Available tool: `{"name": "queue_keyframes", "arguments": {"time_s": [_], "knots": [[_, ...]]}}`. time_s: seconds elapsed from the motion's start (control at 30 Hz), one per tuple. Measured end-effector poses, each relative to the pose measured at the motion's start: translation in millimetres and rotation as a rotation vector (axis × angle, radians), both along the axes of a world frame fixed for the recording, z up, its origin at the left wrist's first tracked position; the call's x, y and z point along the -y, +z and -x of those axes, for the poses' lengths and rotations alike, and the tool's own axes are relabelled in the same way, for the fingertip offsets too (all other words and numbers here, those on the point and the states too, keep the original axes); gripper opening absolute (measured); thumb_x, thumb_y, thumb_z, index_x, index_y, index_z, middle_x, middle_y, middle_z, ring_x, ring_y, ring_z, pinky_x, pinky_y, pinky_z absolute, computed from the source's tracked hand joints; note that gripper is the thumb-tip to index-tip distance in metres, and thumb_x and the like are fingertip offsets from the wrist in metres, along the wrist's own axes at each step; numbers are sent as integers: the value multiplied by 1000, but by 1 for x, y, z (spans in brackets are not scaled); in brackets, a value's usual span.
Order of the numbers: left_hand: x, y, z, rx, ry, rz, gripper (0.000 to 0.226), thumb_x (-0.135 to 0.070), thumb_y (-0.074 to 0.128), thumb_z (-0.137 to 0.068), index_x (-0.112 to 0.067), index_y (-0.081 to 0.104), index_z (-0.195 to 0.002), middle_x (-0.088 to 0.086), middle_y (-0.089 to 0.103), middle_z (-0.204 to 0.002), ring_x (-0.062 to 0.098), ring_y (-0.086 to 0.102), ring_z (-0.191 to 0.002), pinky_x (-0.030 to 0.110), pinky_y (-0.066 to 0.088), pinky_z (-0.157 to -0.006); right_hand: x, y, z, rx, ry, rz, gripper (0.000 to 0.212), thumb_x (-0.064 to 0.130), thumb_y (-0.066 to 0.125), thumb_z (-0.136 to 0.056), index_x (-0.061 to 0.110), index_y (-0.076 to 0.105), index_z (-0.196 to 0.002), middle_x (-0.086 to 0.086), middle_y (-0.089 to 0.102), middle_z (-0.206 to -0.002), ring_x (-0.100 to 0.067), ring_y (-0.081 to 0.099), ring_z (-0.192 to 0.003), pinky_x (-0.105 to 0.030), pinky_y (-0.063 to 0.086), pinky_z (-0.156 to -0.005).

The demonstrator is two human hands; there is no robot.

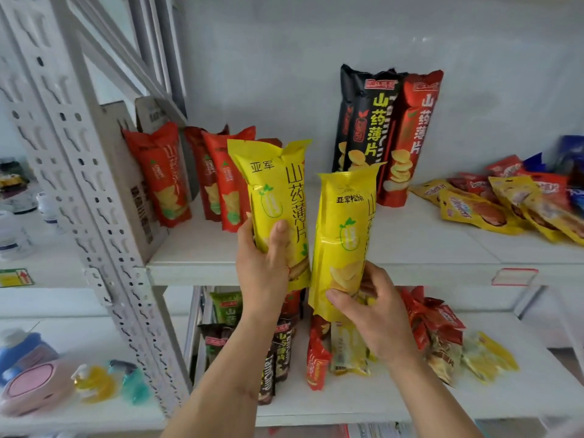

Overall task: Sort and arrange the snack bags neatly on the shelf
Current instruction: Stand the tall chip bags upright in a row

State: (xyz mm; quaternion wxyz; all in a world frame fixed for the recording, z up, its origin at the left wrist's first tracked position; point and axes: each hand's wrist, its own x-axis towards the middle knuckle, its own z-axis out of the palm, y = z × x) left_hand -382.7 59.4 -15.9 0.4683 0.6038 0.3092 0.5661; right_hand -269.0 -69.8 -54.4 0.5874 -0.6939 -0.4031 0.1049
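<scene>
My left hand (264, 263) grips a tall yellow chip bag (278, 191) near its bottom, holding it upright in front of the upper shelf (410, 248). My right hand (369, 308) grips a second yellow chip bag (344, 229) by its lower end, just right of the first. Both bags hover at the shelf's front edge. Behind them several red chip bags (164, 175) stand at the left. Two black bags (366, 121) and a red bag (407, 134) stand at the back.
Flat yellow and red snack packets (505, 207) lie heaped at the upper shelf's right. The lower shelf (363, 403) holds green, black, red and yellow bags. A perforated white upright (94, 184) and a cardboard box (139, 191) stand at the left, with bottles beyond on neighbouring shelves.
</scene>
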Motion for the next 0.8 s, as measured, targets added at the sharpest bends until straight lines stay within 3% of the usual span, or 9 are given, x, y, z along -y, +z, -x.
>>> {"name": "queue_keyframes", "arguments": {"time_s": [0.1,0.27,0.4,0.57,0.73,0.8], "knots": [[19,5,-35,-21,-40,-19,42,-64,54,-88,-38,53,-120,-17,66,-111,-1,63,-101,18,52,-82,22,2,-28,-9,-32,-3,70,62,77,-59,38,57,-122,17,64,-117,4,60,-103,-25,50,-86],[20,10,-87,-48,-101,67,15,-53,58,-95,-40,54,-100,-15,67,-94,-9,62,-77,22,48,-70,36,6,-64,-18,-77,11,60,55,81,-64,44,56,-117,17,63,-117,3,60,-104,-25,50,-86],[-3,13,-120,-43,-122,145,31,-51,58,-97,-31,54,-119,-14,66,-100,2,63,-89,23,48,-71,23,10,-89,13,-110,25,47,48,81,-71,52,53,-109,17,60,-116,2,57,-104,-26,48,-87],[-49,8,-145,-31,-135,182,42,-47,61,-97,-28,51,-133,-16,65,-109,-1,62,-98,19,49,-74,-18,16,-111,49,-121,37,57,51,79,-72,39,56,-123,16,56,-118,3,56,-104,-18,45,-81],[-97,0,-162,-7,-165,211,34,-49,64,-93,-37,51,-122,-9,68,-118,13,67,-106,40,57,-91,-73,15,-122,62,-132,88,68,54,78,-70,36,52,-129,14,51,-120,-3,57,-104,-27,50,-87],[-113,-4,-167,-16,-174,222,59,-68,67,-79,-37,52,-127,-8,69,-121,17,68,-109,49,56,-94,-93,14,-123,76,-159,123,69,56,78,-68,36,51,-128,13,50,-119,-6,59,-103,-32,52,-87]]}}
